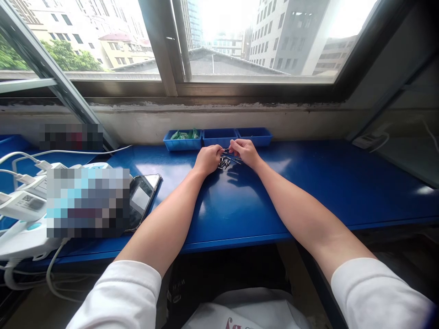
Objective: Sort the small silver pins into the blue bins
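My left hand (208, 159) and my right hand (245, 151) come close together above the blue tabletop, both with fingers pinched. A small, thin dark piece (226, 150) shows between the fingertips, too small to name. Just below the hands lies a small heap of short metal rods or screws (224, 163), dark and silvery. A few longer thin rods (235, 160) point out of it toward the right. My left fingers partly cover the heap's left side.
Behind the hands stand a blue bin (183, 144) with green material inside, a middle blue bin (219, 133) and a right blue bin (261, 139). Left of my arm lie a phone (146, 194) and a white power strip (30, 240) with plugs and cables. A window (240, 45) rises behind.
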`<state>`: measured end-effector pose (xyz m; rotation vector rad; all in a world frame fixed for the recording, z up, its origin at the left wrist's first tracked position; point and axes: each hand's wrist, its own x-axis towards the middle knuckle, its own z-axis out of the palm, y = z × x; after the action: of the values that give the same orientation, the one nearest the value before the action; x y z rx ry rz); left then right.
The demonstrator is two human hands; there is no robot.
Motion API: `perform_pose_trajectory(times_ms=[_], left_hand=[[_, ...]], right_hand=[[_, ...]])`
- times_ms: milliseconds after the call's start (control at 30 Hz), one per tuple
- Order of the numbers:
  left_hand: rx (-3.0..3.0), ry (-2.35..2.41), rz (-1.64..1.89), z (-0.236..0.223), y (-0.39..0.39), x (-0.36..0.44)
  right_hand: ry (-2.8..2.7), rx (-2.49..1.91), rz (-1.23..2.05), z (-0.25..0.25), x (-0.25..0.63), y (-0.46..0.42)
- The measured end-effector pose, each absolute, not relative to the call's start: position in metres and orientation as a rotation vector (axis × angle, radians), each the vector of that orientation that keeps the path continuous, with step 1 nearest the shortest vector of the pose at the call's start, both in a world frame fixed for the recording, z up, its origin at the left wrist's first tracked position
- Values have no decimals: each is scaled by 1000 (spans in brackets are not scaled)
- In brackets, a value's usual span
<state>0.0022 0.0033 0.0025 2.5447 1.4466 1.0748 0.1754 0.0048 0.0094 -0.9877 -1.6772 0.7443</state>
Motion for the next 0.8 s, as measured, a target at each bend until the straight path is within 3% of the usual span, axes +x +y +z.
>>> perform_pose_trajectory(times_ms=[200,533,800], left_hand=[[2539,1501,1045,4,1,4],[2495,1666,809,1,3,2],[2500,1632,713,0,2,1]], right_hand=[[-1658,-1063,645,11,180,4],[-1775,-1506,-60,9,187,6],[-1725,-1781,-141,1,201,22]])
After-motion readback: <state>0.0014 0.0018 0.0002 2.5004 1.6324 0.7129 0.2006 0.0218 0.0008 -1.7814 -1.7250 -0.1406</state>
